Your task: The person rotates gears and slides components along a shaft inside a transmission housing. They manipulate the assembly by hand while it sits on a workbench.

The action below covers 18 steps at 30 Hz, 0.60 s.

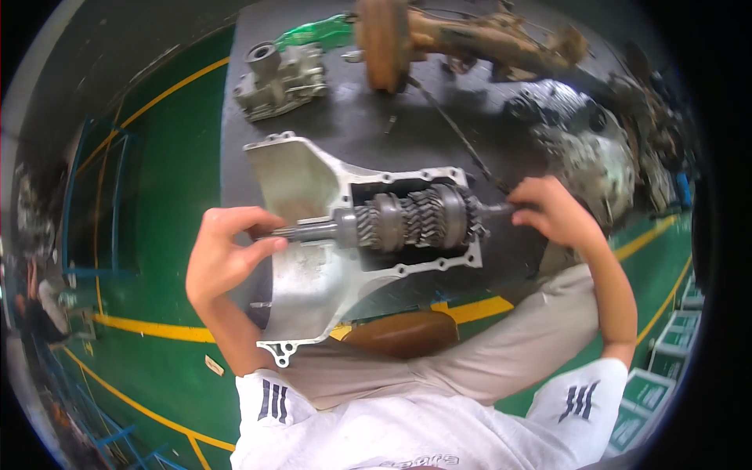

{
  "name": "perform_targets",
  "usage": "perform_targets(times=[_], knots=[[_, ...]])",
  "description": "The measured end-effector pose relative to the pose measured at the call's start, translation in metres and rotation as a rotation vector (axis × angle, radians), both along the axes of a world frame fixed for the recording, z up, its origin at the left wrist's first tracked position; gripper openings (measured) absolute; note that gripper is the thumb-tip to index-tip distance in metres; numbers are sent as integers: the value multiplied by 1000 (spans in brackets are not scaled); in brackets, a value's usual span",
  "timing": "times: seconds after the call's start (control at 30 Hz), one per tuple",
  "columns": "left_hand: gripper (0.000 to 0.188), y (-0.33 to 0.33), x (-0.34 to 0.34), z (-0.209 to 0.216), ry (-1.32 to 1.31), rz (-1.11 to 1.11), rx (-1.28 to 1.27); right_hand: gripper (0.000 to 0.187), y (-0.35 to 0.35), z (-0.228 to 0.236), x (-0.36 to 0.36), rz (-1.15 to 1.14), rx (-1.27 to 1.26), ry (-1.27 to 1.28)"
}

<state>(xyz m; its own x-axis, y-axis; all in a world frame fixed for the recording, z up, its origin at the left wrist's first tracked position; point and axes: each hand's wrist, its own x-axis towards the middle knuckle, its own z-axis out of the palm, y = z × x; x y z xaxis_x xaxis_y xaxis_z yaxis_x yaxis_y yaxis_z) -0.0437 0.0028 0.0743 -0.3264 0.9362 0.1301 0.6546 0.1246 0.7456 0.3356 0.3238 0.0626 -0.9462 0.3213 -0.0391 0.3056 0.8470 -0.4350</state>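
A steel gear shaft [389, 222] with several helical gears lies lengthwise over the open cavity of a silver half gearbox housing [301, 313]. At its left end, my left hand [223, 254] pinches the splined tip between thumb and fingers. My right hand [552, 211] is closed around the thin end on the right, just beyond the housing's edge. Whether the shaft rests fully in its seats or is held slightly above them, I cannot tell. The housing sits on a dark table [352, 113], its flared bell end to the left.
A smaller metal casing [286, 82] stands at the far left of the table, beside a green part [317, 33]. Behind lies a rusty axle [470, 39] with a drum. A large gearbox casing [591, 164] is at the right. A brown stool [403, 335] shows between my legs.
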Motion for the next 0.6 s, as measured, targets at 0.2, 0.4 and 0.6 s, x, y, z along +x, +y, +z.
perform_targets(times=[0.2,0.4,0.6], knots=[[22,1,-6,-19,-31,-130,77,42,-16,4,17,-165,-167,-107],[19,-11,3,-26,-113,-91,158,22,14,3,-19,32,-443,-230],[22,-7,0,-36,-192,-115,206,22,13,3,-14,-4,-294,-272]])
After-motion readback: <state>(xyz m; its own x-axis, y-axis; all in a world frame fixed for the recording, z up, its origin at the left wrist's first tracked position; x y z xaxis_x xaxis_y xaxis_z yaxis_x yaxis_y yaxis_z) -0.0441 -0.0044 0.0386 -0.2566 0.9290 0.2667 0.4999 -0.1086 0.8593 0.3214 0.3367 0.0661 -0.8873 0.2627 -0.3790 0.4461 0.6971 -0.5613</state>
